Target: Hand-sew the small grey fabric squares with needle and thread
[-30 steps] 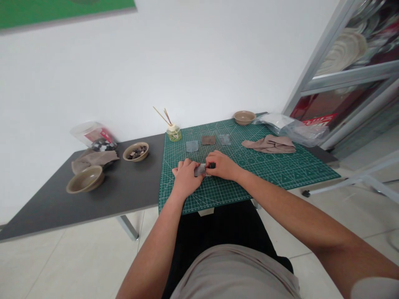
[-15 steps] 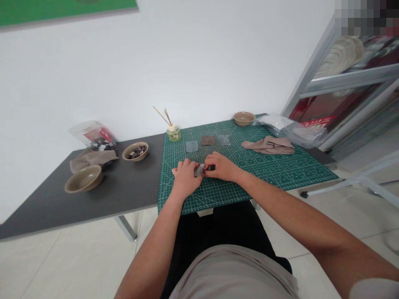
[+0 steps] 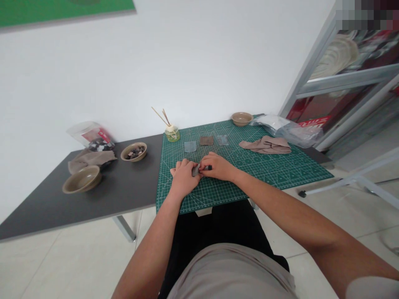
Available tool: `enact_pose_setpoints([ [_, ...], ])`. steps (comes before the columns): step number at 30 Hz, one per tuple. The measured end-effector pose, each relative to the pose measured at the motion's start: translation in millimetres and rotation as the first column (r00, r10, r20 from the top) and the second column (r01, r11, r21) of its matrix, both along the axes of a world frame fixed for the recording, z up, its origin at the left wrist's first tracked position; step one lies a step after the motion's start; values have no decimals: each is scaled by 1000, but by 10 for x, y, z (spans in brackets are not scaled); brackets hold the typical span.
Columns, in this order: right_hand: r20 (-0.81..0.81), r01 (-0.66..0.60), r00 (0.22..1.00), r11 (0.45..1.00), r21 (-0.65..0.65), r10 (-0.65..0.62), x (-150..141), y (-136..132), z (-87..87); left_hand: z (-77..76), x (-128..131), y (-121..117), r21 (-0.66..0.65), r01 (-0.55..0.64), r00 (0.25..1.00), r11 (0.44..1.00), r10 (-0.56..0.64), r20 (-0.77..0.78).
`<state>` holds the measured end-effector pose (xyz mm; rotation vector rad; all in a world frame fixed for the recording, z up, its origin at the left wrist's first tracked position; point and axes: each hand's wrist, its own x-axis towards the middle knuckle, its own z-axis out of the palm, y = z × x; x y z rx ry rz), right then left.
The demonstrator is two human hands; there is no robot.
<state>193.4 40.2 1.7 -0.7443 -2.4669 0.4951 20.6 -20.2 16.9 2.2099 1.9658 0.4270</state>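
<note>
Close to the front of the green cutting mat [image 3: 218, 192], both hands meet over a small flat grey piece [image 3: 195, 170]. My left hand [image 3: 183, 178] steadies it from the left, the thumb and fingers around its edges. From the right, my right hand [image 3: 220, 167] pinches at the grey piece's end with thumb and fingertips. A small dark piece [image 3: 209, 167] shows within the right hand's grip; its kind is too small to make out. Beyond the hands lie a pale blue-grey square [image 3: 190, 146], a brown square [image 3: 206, 140] and a grey-blue square [image 3: 222, 140].
Left on the dark table [image 3: 131, 187] are a bowl of small dark chips [image 3: 134, 152], another bowl [image 3: 82, 180], a cloth [image 3: 90, 159] and a clear tub [image 3: 93, 135]. A reed diffuser [image 3: 172, 133], a bowl [image 3: 242, 119], a crumpled cloth [image 3: 268, 145] and a plastic bag [image 3: 286, 129] line the mat's far side.
The whole view has shifted slightly. Both hands keep their places around the grey piece, with only small finger movement in the right hand.
</note>
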Motion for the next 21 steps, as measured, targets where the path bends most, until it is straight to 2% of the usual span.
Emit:
enact_pose_setpoints([
  [6, 23, 185, 982, 980, 69, -187, -5, 0, -51, 6, 4, -8, 7, 20, 1000, 1000, -20, -16],
  [12, 44, 103, 993, 991, 87, -107, -18, 6, -39, -17, -3, -5, 25, 8, 1000, 1000, -7, -9],
  [17, 36, 110, 993, 989, 102, -114, -15, 19, -65, -31, 21, -8, 53, -4, 1000, 999, 4, 0],
  [21, 45, 116, 992, 987, 114, -121, -13, 28, -74, -50, -57, 44, 45, -141, 989, 989, 139, 46],
])
